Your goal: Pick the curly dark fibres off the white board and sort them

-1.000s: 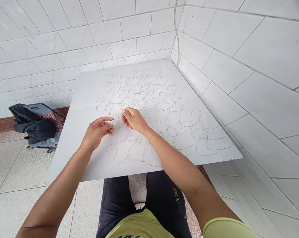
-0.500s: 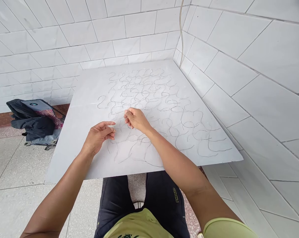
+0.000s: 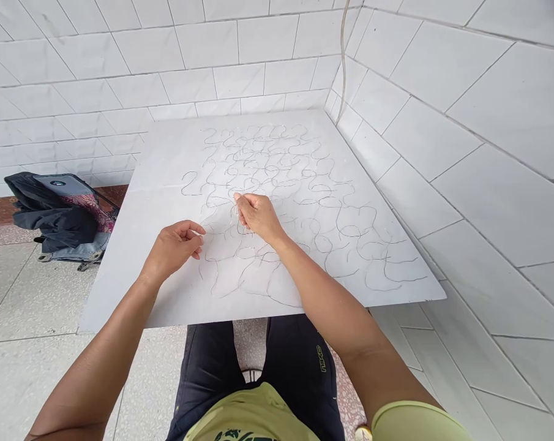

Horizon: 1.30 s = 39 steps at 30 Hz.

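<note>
The right hand (image 3: 236,199) presses thumb and forefinger together, apparently on a fine wire (image 3: 235,211), too faint to be sure. The left hand (image 3: 202,236), thumb and forefinger slightly parted, is nearer the body. Looping wires (image 3: 322,237) lie on the board (image 3: 125,263) around and right of the right hand, sharing no long axis.

Open room over the board's (image 3: 155,153) far left, between left hand (image 3: 173,248) and tiled wall (image 3: 194,79)

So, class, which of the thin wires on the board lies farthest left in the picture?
The wire curved like a 2, beyond the left hand; the other wires all lie farther right.
</note>
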Each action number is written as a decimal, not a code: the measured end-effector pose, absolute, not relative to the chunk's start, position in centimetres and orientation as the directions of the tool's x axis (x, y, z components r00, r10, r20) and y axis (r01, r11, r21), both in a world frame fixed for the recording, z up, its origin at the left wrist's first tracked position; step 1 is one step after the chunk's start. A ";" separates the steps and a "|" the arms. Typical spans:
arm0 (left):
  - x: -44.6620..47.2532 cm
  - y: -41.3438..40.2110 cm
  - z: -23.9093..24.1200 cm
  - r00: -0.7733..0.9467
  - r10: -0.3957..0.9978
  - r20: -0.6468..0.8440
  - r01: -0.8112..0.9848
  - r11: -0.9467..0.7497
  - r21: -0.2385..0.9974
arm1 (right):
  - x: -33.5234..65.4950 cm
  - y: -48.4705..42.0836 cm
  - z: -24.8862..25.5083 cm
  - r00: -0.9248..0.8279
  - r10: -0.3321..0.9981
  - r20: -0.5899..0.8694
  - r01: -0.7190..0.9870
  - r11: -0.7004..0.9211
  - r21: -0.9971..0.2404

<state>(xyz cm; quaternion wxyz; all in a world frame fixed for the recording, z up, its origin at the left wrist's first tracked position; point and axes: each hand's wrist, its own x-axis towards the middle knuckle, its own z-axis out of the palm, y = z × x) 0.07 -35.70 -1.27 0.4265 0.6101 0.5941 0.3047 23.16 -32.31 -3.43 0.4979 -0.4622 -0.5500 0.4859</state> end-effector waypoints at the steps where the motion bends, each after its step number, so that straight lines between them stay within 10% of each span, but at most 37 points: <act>1: 0.0 -35.7 -1.1 0.093 0.989 -0.111 0.526 0.046 0.849 | 23.2 -32.4 -3.3 -0.110 0.986 0.125 0.014 0.127 -0.992; 10: -0.6 -34.8 0.7 0.053 0.995 -0.087 0.645 0.032 0.764 | 25.3 -32.5 -2.2 -0.273 0.958 0.084 -0.179 0.035 -0.983; 24: -1.1 -34.3 -1.0 -0.094 0.995 -0.040 0.380 0.073 0.922 | 23.8 -32.0 -3.8 0.195 0.923 0.333 0.455 0.216 -0.864; 39: 2.5 -35.7 -2.1 -0.037 0.999 -0.035 0.298 0.044 0.954 | 23.1 -33.3 -1.5 -0.151 0.986 0.069 -0.266 0.027 -0.964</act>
